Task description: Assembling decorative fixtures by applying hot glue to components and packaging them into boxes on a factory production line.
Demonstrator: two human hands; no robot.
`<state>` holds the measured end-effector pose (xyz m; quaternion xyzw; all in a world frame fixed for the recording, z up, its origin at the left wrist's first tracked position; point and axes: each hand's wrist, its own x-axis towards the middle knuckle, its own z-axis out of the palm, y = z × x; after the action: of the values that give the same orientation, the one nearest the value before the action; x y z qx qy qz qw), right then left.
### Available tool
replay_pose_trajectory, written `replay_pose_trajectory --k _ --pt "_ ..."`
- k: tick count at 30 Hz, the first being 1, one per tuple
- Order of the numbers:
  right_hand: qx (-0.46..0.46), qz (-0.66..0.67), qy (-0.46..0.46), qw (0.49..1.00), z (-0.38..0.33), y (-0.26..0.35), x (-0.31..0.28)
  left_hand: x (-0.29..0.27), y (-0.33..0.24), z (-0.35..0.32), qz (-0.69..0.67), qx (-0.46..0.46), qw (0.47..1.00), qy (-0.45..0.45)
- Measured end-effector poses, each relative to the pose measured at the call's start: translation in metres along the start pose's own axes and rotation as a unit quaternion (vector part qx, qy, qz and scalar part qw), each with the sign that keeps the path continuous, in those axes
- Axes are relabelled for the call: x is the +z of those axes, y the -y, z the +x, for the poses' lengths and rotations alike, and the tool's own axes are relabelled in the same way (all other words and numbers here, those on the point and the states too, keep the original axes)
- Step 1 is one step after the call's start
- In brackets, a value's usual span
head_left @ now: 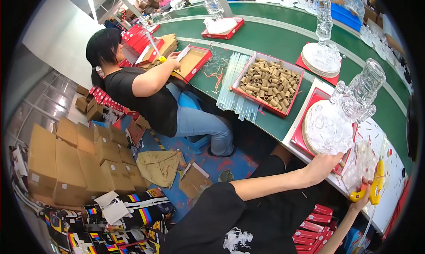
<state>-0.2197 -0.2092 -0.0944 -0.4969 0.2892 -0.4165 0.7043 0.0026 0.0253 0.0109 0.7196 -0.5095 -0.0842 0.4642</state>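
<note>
Mostly, heat is the hazard here. Yellow glue gun (377, 182) sits at 4 o'clock from the left hand (319, 168), near enough that a careless swing could touch the nozzle to bare fingers; the nozzle end seems to point toward 12 or 1. Crumpled clear plastic bag (359, 167) lies just beside the gun, at 3 o'clock from the left hand: it might soften or stick if the tip brushed it. Clear ornament (366, 88) stands tall at 1 o'clock, by a round white base (325, 129) in a red box (305, 120) at 12. It looks top-heavy; an elbow or sleeve could tip it. Loose scraps on the white tabletop (393, 196) might cling to wet glue.

Hands. Left: nearly closed, fingers curled in, pinching what looks like a small brown tube (341, 164) at the fingertips, just below the box. Right hand (361, 201): wrapped around the gun's grip, closed; trigger pressure cannot be told. Gun body lies at 2 o'clock from that hand, pale glue stick (371, 216) trailing toward 5. More brown tubes (270, 83) fill a tray at 11 o'clock from the left hand.
</note>
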Motion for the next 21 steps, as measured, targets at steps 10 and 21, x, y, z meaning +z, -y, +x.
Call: replay_pose_trajectory --k 10,21 --pt "0.002 0.027 -0.014 1.0 -0.011 0.001 -0.033 0.018 -0.019 0.008 0.138 0.005 0.988 0.066" --pt "-0.048 -0.024 -0.068 0.996 -0.024 0.035 0.051 0.012 -0.007 0.014 0.235 0.001 0.961 0.146"
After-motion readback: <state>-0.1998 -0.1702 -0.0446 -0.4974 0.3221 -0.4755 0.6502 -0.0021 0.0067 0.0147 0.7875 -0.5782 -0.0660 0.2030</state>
